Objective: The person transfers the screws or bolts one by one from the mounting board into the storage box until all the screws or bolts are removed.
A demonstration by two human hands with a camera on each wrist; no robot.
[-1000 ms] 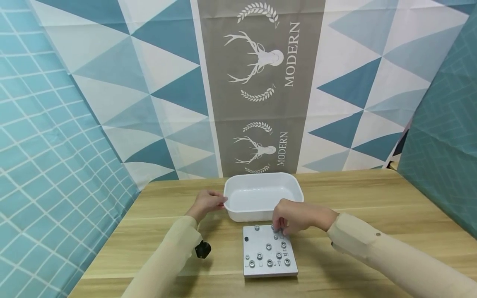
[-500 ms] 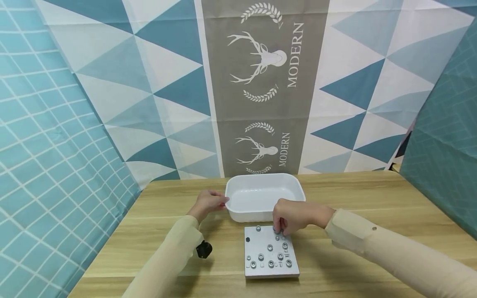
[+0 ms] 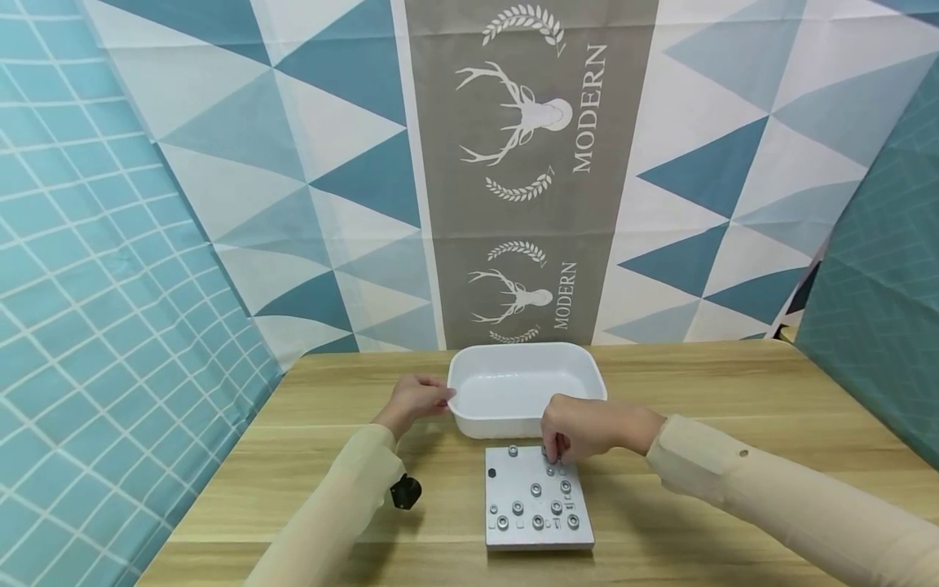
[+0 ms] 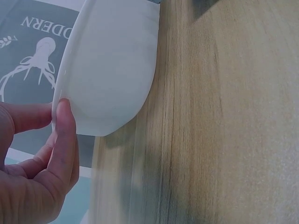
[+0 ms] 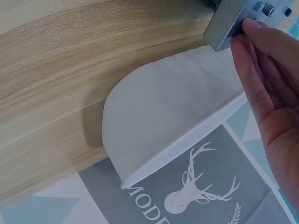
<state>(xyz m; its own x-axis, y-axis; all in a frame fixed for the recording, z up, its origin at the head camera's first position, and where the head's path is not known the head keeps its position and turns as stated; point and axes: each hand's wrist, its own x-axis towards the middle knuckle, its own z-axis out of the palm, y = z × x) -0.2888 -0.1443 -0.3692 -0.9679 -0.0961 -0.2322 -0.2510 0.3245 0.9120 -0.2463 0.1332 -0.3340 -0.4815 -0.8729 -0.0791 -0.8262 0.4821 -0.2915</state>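
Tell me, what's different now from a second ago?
Very little: the right hand's fingers shifted slightly near the metal plate's far right corner; I can't tell whether they grip a bolt. The head view slid a little, carrying everything rightward in the picture. The left hand still holds the white tub; plate and tub stayed put.

I see bright, even light here, with soft shadow on the worktop (image 3: 697, 383) beside the left hand (image 3: 418, 397); both wrist views look dimmer and greyer.

Booth w/ cloth walls (image 3: 455, 196), tbl (image 3: 704, 387)
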